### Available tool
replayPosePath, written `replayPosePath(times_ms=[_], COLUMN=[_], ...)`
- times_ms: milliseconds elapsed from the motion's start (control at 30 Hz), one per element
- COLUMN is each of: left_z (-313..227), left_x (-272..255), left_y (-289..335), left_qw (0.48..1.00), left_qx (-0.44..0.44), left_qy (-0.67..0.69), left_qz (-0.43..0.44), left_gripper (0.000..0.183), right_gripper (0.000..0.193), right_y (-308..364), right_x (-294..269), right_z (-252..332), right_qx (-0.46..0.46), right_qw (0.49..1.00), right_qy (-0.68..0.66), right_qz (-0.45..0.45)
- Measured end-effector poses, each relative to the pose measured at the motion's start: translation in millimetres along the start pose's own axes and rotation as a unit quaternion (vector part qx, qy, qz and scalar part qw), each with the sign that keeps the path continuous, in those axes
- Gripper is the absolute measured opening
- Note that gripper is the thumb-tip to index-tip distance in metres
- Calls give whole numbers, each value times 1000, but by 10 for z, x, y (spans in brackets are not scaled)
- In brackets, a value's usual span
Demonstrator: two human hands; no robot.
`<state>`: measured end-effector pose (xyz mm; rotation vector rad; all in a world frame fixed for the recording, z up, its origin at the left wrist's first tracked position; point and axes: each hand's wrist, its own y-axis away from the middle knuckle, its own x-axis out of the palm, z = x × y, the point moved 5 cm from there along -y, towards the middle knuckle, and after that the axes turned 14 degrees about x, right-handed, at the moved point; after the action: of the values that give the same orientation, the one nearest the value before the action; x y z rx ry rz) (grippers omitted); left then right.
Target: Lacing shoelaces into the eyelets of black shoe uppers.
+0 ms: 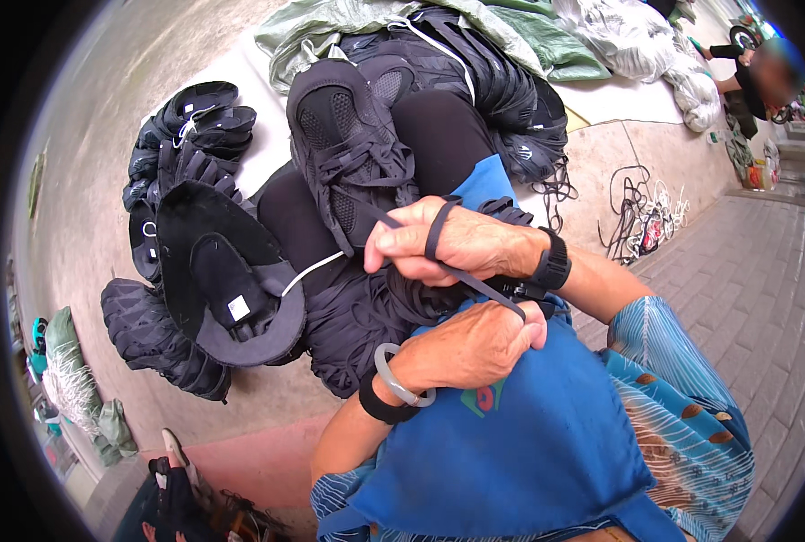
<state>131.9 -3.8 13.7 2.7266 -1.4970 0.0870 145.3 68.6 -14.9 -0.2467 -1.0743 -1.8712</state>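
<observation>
A dark grey shoelace loops over the fingers of my right hand and runs down to my left hand. Both hands are closed on it, the right above the left, over my blue apron. Just beyond my right hand, a black mesh shoe upper lies across my legs, its laces threaded criss-cross. To its left, another black shoe upper shows its inside and a white label. A white cord stretches between the two. A heap of dark laces lies on my lap.
More black shoe uppers are stacked at left, with a bundle at the back. Green and white sacks lie beyond. Loose laces are on the floor at right. Another person is at far right.
</observation>
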Motion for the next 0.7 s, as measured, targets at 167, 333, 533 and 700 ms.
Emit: replayPosePath(times_ms=[167, 333, 533, 700], left_z=[-24, 62, 73, 330], left_x=[-634, -1321, -1398, -1586], left_y=[470, 762, 632, 830], left_qw=[966, 760, 671, 797], left_qx=[-49, -54, 48, -155], left_qy=[-126, -290, -519, -259], left_qz=[-220, -579, -528, -523], left_gripper=[15, 10, 4, 7], right_gripper=[35, 25, 26, 34], right_y=[238, 111, 161, 334], right_x=[-360, -47, -73, -163], right_z=[133, 172, 180, 259], right_qx=[-88, -165, -192, -49], right_qw=[958, 905, 887, 927], right_qy=[244, 385, 407, 365], right_qz=[-122, -76, -100, -70])
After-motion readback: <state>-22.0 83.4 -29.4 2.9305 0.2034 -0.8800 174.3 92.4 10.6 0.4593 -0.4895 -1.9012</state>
